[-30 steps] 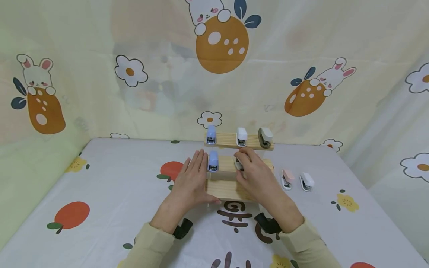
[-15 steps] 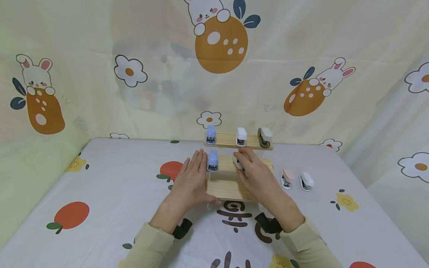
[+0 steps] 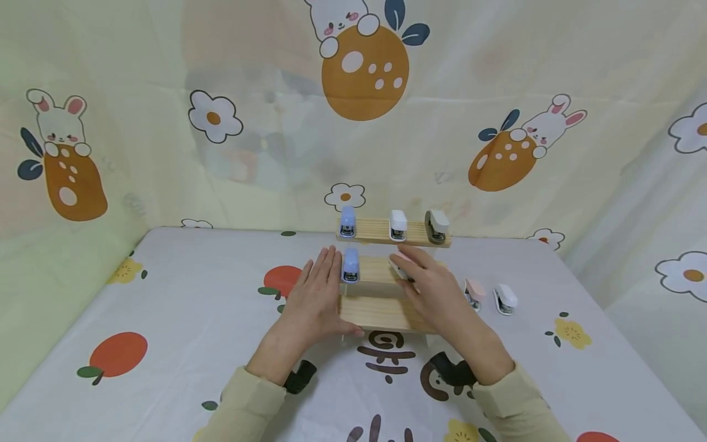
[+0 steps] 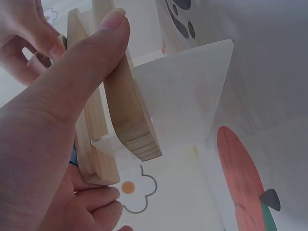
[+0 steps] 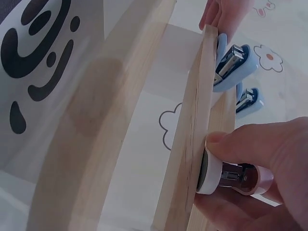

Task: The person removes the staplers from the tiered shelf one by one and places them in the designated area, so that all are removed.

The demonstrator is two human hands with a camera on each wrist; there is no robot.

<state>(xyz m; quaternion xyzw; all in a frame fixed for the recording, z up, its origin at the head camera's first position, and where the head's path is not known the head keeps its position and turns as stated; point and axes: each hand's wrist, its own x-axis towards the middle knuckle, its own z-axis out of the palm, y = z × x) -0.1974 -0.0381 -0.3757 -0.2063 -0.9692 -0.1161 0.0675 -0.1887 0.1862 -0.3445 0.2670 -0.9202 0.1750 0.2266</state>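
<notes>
A three-tier wooden rack (image 3: 381, 312) stands in the middle of the table. Along its left side lie the straight fingers of my left hand (image 3: 315, 301); in the left wrist view the thumb (image 4: 91, 55) rests across the lowest board's front. My right hand (image 3: 436, 291) pinches a small pink-and-white stapler (image 5: 213, 174) between thumb and fingers at the middle board. The right wrist view has its base against that board, and the hand covers much of it from above. A blue stapler (image 3: 350, 265) stands at the middle board's left end.
On the top board are another blue stapler (image 3: 347, 222), a white stapler (image 3: 397, 225) and a grey-and-white stapler (image 3: 437, 226). Right of the rack, a pink-topped stapler (image 3: 474, 293) and a white stapler (image 3: 505, 299) lie on the patterned tablecloth (image 3: 193, 344).
My right hand has shifted a little to the right along the middle board, with the held stapler moving along. My left hand has stayed in place.
</notes>
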